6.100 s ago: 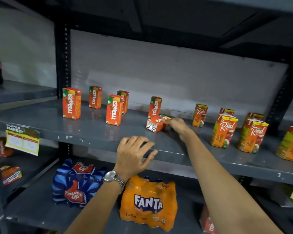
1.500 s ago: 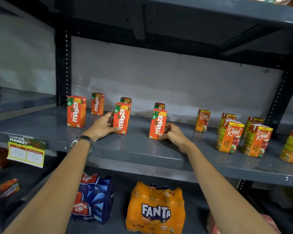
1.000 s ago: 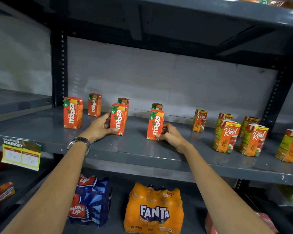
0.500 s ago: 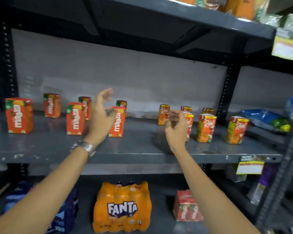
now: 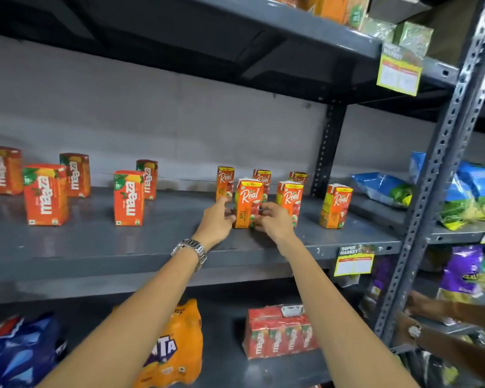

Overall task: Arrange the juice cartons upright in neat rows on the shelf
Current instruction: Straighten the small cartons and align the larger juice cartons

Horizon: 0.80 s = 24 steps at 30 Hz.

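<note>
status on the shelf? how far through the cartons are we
Done: the Maaza cartons all stand upright in two rows. In hand: left hand and right hand grip the front Real carton from both sides. Left: the end Real carton sits turned and apart from its row, so it needs squaring.

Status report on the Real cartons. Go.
Left hand and right hand clasp the front Real carton, upright. Other Real cartons upright; rightmost sits angled. Nothing in the way.
</note>
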Each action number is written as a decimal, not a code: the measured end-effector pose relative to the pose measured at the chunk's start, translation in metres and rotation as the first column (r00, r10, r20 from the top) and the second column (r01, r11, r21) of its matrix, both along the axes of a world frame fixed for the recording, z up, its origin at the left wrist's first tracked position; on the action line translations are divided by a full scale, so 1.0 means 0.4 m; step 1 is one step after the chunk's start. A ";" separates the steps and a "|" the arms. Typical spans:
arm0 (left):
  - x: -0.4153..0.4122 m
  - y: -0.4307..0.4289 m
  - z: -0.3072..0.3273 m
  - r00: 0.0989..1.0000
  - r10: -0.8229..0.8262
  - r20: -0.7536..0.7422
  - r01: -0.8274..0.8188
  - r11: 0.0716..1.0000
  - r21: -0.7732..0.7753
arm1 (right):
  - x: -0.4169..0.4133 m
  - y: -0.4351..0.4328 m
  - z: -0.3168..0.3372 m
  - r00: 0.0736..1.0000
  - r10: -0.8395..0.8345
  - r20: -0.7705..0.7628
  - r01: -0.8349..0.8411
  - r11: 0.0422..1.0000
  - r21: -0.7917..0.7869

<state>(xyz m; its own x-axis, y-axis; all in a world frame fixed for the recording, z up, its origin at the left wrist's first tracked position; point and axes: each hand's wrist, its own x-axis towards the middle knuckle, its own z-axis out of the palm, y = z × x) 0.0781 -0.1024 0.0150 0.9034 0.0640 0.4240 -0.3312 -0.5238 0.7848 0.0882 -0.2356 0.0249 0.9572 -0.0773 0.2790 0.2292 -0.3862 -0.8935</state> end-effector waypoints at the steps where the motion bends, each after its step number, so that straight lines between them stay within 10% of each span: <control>1: -0.002 0.009 0.001 1.000 0.000 0.001 0.000 1.000 0.006 | 0.000 0.000 0.004 0.999 0.038 -0.012 -0.037 0.999 0.039; 6: 0.009 0.050 -0.014 0.998 0.059 -0.022 -0.062 0.986 -0.153 | 0.000 0.012 0.002 0.988 0.155 -0.004 -0.154 0.986 0.065; 24: 0.016 0.044 -0.025 0.991 0.134 0.014 -0.134 0.991 -0.007 | 0.021 0.012 -0.017 0.992 0.122 0.013 -0.121 0.991 -0.057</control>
<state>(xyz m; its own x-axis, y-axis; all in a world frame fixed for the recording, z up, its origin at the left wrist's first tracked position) 0.0846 -0.0846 0.0051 0.8802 0.1864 0.4364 -0.2700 -0.5597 0.7835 0.0964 -0.2309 0.0181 0.9539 0.0553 0.2951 0.2917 -0.4039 -0.8670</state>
